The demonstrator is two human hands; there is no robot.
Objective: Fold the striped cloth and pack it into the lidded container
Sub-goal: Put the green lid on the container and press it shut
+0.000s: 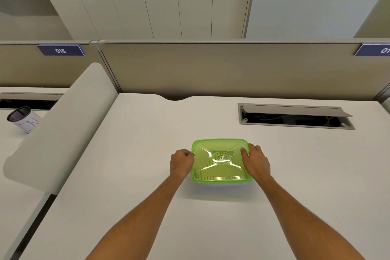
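Left grip (182,161) curled, right grip (255,161) clamped

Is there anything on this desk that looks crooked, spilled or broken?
Nothing looks spilled or broken. The green translucent plastic lid sits on the container with striped cloth showing through it, both hands at its sides. Only the grey cable hatch flap in the white desk stands open.

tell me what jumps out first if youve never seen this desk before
The bright green lid on the container at the middle of the pale desk stands out most, with stripes of the cloth showing through it. The left hand and right hand press on its two sides. Far left, a mesh cup sits on the neighbouring desk.
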